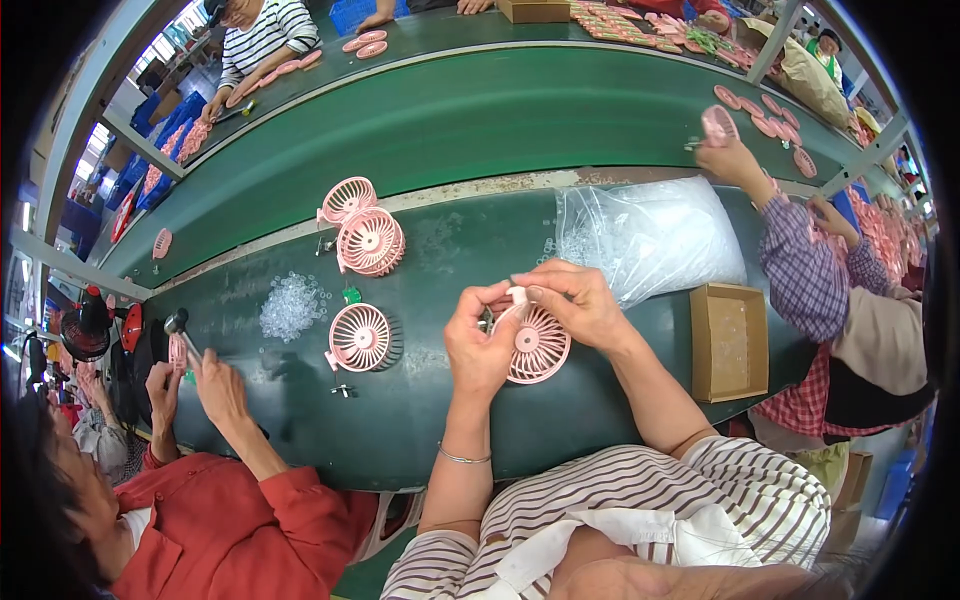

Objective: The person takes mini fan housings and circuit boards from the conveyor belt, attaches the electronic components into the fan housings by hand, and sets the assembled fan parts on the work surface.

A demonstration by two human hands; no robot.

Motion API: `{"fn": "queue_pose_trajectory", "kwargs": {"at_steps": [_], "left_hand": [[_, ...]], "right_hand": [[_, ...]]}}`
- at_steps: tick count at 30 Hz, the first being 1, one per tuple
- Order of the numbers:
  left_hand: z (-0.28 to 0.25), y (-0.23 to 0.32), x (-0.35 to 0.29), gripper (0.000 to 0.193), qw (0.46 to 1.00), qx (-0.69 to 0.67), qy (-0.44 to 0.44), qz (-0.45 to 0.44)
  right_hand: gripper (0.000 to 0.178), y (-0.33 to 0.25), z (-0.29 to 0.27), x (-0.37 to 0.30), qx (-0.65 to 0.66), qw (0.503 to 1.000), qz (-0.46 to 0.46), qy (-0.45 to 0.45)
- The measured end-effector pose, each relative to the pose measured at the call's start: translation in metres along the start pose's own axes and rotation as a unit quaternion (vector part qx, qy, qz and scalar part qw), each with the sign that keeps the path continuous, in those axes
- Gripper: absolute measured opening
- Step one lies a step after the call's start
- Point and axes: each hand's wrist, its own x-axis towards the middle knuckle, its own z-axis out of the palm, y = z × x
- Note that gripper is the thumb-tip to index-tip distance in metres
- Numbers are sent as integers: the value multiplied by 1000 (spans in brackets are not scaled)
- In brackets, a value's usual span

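Note:
Over the middle of the table, my left hand [478, 345] and my right hand [580, 308] are both closed on one round pink fan housing [534, 352] with a slotted grille. A small pale piece [518, 295] sticks up at its upper edge, between my fingertips and thumbs. Whether it is part of the housing I cannot tell. To the left, another pink fan housing [359, 338] lies on the table, with a small green circuit board [352, 295] above it and a small metal part [342, 391] below.
Farther back stand several stacked pink housings [370, 242]. A pile of clear little parts [291, 307] lies left, a clear plastic bag [670, 235] and cardboard box [730, 342] right. A green conveyor [480, 115] runs behind. At left, a red-sleeved co-worker holds a hammer [178, 325]; another person reaches in at right.

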Motion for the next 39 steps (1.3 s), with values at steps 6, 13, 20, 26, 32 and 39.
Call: {"fn": "queue_pose_trajectory", "kwargs": {"at_steps": [6, 13, 20, 26, 32, 39], "left_hand": [[-3, 0, 6, 25, 995, -89, -2, -38], [7, 7, 5, 25, 996, -82, -16, -44], [23, 21, 28, 26, 998, -45, -33, -5], [54, -44, 188, 33, 998, 53, 20, 28], [119, -129, 303, 37, 997, 44, 62, -28], [74, -55, 244, 51, 914, 396, 6, 86]], "right_hand": [[30, -9, -6, 4, 269, 951, 147, 31], [17, -6, -10, 5, 224, 963, 144, 26], [23, -2, -23, -9, 228, 957, 77, 159], [19, 24, -9, -53, 177, 974, 79, 121], [13, 20, -17, -39, -52, 990, -11, 131], [16, 34, -19, -38, -41, 988, 48, 138]]}}
